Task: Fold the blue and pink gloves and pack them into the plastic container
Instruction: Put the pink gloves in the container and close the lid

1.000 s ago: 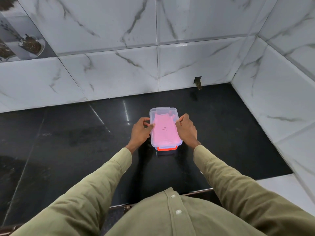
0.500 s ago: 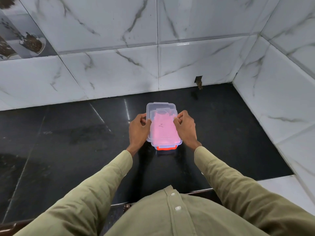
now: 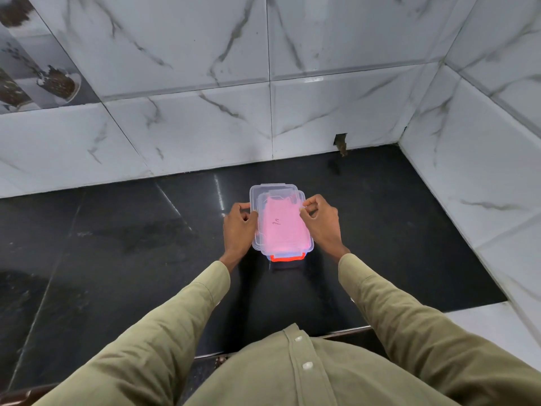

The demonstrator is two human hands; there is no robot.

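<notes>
Pink glove (image 3: 280,224) folded, inside plastic container (image 3: 288,257) between hands. Left hand (image 3: 238,227), right hand (image 3: 322,221) pinching clear lid (image 3: 255,200), askew. Blue glove not seen. Left: snap shut.

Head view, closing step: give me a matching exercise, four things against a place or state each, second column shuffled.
Things:
1. clear lid
2. pink glove
3. red-orange latch
4. left hand

Places or states:
A. shows at the near end of the container, below the lid's edge
B. grips the lid's left edge
C. seen through the clear plastic, inside the container
D. held over the container from both sides

Pairs: 1-D, 2-C, 3-A, 4-B. The right hand pinches the lid's opposite edge. The blue glove cannot be made out.
</notes>
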